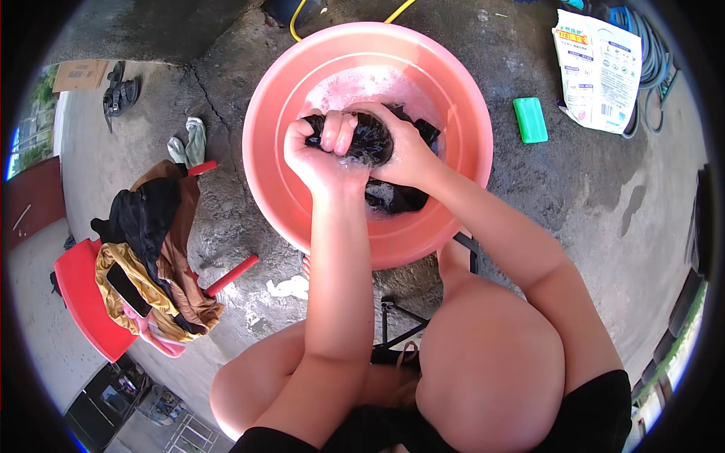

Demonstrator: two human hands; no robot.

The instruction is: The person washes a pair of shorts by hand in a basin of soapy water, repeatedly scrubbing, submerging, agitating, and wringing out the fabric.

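Observation:
A wet black cloth (371,141) is bunched between my two hands over a pink plastic basin (277,187). My left hand (325,150) curls its fingers over the near side of the bundle. From the right, my right hand (405,144) wraps around the other end, its fingers partly hidden behind the cloth. More of the dark fabric (405,197) hangs or lies below in the basin, and I cannot tell whether it is one piece. Whitish suds (362,84) float on the water at the far side.
Left, a red plastic chair (79,289) holds piled clothes (150,209) and a phone (129,290). Grey socks or gloves (190,141) lie beyond. At right are a green soap bar (531,120), a detergent bag (600,71) and a coiled hose (651,48). Sandals (122,93) sit far left.

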